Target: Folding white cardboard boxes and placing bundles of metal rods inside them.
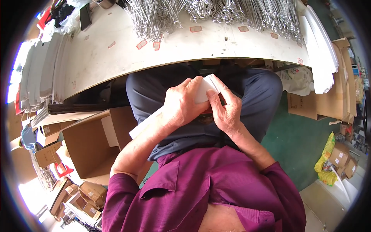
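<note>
A long, narrow white paper box [203, 91] lies slantwise over my lap, its far end between my hands. My left hand [181, 101] is wrapped round it, and the rest of the box runs back under my left forearm. With the thumb pressed on the box's end and the fingers along its far side, my right hand [227, 106] grips it too. Whether that end is folded shut is hard to make out. Beyond my knees, many thin metal skewers with ring ends [224, 13] lie in bunches on the white table [185, 44].
Flat white cartons are stacked at the table's left end [42, 71] and more white cartons [319, 50] at its right. A dark phone [85, 17] lies at the far left. An open cardboard box [87, 145] stands left of my legs; brown cardboard [303, 105] leans at the right.
</note>
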The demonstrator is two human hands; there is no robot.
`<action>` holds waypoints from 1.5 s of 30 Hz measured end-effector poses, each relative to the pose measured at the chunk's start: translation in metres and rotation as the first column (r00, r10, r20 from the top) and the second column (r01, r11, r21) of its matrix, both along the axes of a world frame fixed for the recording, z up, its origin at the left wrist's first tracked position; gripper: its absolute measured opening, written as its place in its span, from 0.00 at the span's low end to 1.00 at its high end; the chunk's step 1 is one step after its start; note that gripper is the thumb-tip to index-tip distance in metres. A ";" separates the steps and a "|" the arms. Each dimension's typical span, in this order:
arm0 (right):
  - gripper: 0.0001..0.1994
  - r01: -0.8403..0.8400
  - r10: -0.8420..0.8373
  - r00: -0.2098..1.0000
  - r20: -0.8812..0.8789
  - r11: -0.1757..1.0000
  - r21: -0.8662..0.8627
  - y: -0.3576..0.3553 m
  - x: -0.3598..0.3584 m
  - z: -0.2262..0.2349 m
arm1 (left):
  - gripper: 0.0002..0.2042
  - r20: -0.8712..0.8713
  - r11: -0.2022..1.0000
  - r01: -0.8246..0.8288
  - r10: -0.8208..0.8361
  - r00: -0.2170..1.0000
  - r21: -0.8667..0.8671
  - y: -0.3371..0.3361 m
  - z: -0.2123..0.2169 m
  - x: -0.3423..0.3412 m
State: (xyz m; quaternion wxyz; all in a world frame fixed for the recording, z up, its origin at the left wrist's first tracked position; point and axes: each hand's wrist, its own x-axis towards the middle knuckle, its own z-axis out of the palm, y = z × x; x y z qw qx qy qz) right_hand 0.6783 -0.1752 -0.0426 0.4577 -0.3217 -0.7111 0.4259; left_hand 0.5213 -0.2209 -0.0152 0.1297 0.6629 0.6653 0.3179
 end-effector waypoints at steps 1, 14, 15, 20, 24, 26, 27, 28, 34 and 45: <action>0.20 0.003 -0.003 1.000 -0.013 1.000 0.008 -0.001 -0.002 -0.001 | 0.25 0.018 1.000 0.001 -0.001 1.000 -0.011 0.000 -0.001 -0.001; 0.20 -0.039 0.040 0.999 0.000 0.991 -0.130 -0.008 -0.007 -0.007 | 0.25 0.062 0.983 -0.017 0.029 0.998 -0.184 -0.003 0.001 -0.004; 0.19 -0.032 0.025 0.999 -0.044 0.984 -0.177 -0.007 -0.008 -0.012 | 0.24 0.084 0.989 0.000 0.013 0.996 -0.145 -0.001 -0.005 -0.004; 0.18 -0.070 0.048 0.995 -0.083 0.958 -0.280 0.002 -0.011 0.004 | 0.25 0.118 0.978 -0.075 0.099 0.988 -0.193 -0.001 0.007 0.000; 0.17 -0.040 -0.020 0.992 -0.122 0.882 -0.470 0.016 -0.005 0.008 | 0.29 0.121 0.983 0.002 0.021 0.992 -0.186 -0.018 0.015 -0.018; 0.18 -0.076 -0.014 0.984 -0.178 0.868 -0.490 0.025 -0.006 0.012 | 0.29 0.095 0.970 -0.010 0.034 0.995 -0.243 -0.029 0.020 -0.030; 0.18 -0.081 0.020 0.990 -0.142 0.893 -0.442 0.028 -0.007 0.014 | 0.28 0.082 0.952 -0.015 0.042 0.996 -0.305 -0.034 0.023 -0.037; 0.19 -0.083 0.048 0.994 -0.099 0.915 -0.395 0.032 -0.008 0.014 | 0.25 0.081 0.984 -0.058 0.072 0.994 -0.166 -0.037 0.024 -0.046; 0.10 0.078 -0.084 0.989 0.121 0.995 0.055 0.072 -0.008 0.013 | 0.24 -0.287 0.760 -0.602 0.536 0.794 -0.247 -0.006 0.062 -0.143; 0.03 0.129 -0.229 0.944 0.238 0.919 0.372 0.128 -0.037 -0.003 | 0.21 -0.407 0.820 -0.514 0.572 0.712 0.253 0.043 0.034 -0.231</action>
